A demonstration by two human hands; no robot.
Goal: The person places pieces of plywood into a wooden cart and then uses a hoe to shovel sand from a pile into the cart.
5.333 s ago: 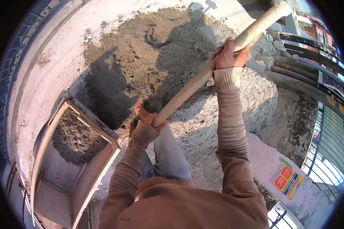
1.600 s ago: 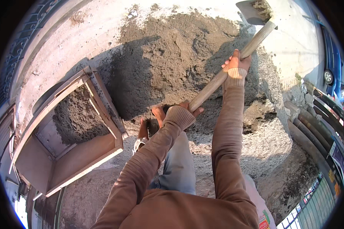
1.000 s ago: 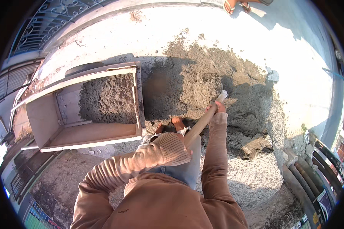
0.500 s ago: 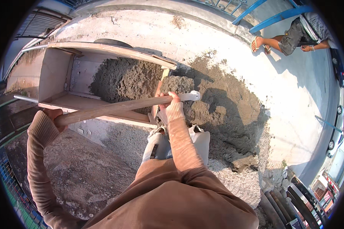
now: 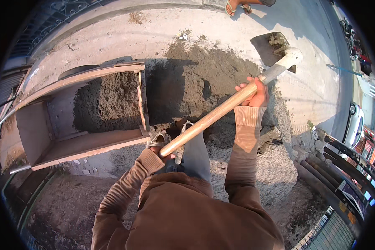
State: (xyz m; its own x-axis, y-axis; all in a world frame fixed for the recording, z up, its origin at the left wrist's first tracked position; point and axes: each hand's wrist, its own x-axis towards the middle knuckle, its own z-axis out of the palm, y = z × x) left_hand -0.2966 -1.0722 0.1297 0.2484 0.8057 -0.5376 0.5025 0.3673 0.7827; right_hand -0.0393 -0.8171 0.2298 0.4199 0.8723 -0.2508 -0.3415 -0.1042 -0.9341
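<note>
A hoe [image 5: 212,116] with a long wooden handle slants across the view, held in both hands. My left hand [image 5: 166,156] is closed round the handle's near end, in front of my waist. Farther up, my right hand [image 5: 257,93] grips the handle below its pale, crusted top. The broad dark blade [image 5: 263,49] is at the upper right, with some wet mortar stuck to it. A heap of grey mortar [image 5: 208,79] spreads over the ground to the left of the blade. More mortar [image 5: 108,100] fills the open end of a wooden box cart [image 5: 34,131] on the left.
At the top, a person's sandalled feet [image 5: 236,9] stand on the pavement. Rough concrete [image 5: 275,168] and several dark pipes or beams [image 5: 310,168] lie at the lower right. A white car [image 5: 354,125] is beyond, on the right.
The hoe has swung right, away from the cart, and its blade now shows beyond the heap. Both hands moved right with it. The view has turned; only the other person's lower legs remain visible.
</note>
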